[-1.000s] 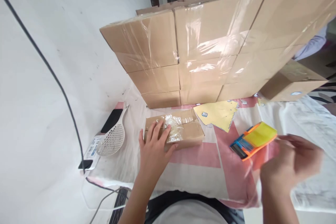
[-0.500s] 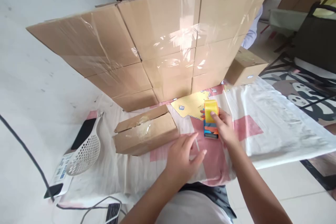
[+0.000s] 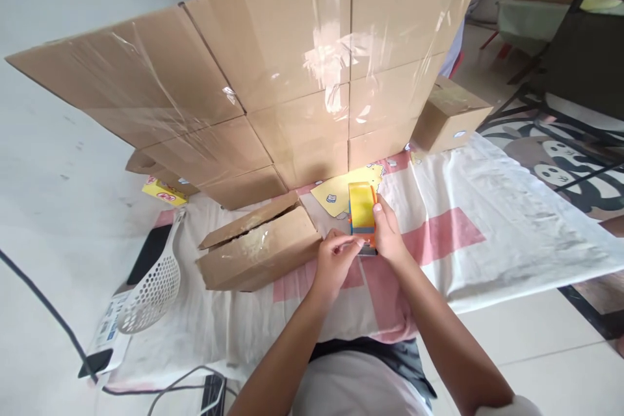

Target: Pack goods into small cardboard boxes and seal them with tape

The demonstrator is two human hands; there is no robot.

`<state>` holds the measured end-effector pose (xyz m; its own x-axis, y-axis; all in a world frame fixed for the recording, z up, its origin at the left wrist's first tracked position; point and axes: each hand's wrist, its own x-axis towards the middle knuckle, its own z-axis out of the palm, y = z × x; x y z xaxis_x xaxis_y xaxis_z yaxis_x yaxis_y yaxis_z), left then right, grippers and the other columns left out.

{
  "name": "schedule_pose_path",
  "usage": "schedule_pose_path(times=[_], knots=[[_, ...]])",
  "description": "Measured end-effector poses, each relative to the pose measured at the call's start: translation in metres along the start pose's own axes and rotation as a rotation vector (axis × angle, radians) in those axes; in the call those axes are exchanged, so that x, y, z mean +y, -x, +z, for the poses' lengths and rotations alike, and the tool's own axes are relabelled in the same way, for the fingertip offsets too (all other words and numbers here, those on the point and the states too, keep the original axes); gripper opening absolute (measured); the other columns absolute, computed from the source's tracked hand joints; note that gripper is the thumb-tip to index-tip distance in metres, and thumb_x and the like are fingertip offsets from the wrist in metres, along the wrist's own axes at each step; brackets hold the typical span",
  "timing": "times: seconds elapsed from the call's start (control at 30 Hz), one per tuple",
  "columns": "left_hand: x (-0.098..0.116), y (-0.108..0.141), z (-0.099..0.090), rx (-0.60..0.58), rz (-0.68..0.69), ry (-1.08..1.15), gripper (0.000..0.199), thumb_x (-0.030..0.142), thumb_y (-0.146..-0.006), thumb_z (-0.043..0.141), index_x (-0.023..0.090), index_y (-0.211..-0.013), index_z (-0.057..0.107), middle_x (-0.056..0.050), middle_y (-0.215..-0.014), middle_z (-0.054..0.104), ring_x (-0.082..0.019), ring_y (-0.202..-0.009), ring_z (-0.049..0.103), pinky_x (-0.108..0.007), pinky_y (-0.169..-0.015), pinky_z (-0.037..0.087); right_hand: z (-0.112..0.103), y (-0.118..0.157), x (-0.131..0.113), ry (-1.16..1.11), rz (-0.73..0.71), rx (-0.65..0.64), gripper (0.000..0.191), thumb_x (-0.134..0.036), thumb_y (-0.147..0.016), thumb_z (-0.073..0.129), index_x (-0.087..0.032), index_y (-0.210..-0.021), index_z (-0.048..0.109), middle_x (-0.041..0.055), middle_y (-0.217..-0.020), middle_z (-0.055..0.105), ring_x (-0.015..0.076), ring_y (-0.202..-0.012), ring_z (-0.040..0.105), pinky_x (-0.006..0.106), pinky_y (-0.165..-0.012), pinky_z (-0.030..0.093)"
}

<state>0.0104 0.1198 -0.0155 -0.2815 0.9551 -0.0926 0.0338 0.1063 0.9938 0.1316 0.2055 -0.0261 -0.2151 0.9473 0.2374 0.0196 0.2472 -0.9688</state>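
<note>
Tape dispenser | at 2–3 o'clock from the cardboard box | right hand grips its side, seemingly to steady it | left hand, fingers bent at its 6 o'clock end, presumably for tape access; pinch cannot be told

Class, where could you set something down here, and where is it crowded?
Free: the pink and white cloth between right forearm and labelled brown cardboard box; also, between white perforated scoop and left forearm, in front of the taped brown carton. Crowded: the middle, with left hand, right hand, orange and yellow tape dispenser, and yellow paper.
</note>
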Motion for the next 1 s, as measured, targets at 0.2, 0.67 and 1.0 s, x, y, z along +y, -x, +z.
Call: schedule_pose_path(times=[0.2, 0.67, 1.0], knots=[[0.004, 0.002, -0.004, -0.110, -0.089, 0.078, 0.024, 0.039, -0.080, 0.074, 0.018, -0.091, 0.081, -0.008, -0.088, 0.076, -0.021, -0.084, 0.069, -0.031, -0.078, 0.054, 0.001, -0.001, -0.002, 0.036, -0.014, 0.082, 0.041, -0.061, -0.102, 0.038, -0.026, -0.097, 0.058, 0.0038, -0.086, 0.060, 0.0243, -0.081, 0.056, 0.039, -0.076, 0.047], [-0.006, 0.034, 0.009, 0.002, -0.285, 0.067, 0.033, 0.040, -0.075, 0.079, 0.020, -0.091, 0.057, 0.001, -0.073, 0.067, -0.013, -0.062, 0.063, -0.026, -0.061, 0.053, 0.000, 0.002, 0.005, -0.055, 0.113, 0.211, 0.042, -0.063, -0.100, 0.039, -0.026, -0.082, 0.051, 0.0025, -0.076, 0.053, 0.0207, -0.069, 0.051, 0.036, -0.065, 0.047], [-0.035, 0.036, 0.005, -0.075, -0.404, 0.070, 0.032, 0.041, -0.070, 0.081, 0.016, -0.083, 0.065, 0.000, -0.064, 0.065, -0.011, -0.054, 0.057, -0.023, -0.054, 0.045, -0.006, -0.005, 0.009, -0.205, 0.310, 0.155, 0.050, -0.072, -0.086, 0.057, -0.023, -0.092, 0.060, 0.0044, -0.087, 0.070, 0.0242, -0.082, 0.067, 0.034, -0.066, 0.053]])
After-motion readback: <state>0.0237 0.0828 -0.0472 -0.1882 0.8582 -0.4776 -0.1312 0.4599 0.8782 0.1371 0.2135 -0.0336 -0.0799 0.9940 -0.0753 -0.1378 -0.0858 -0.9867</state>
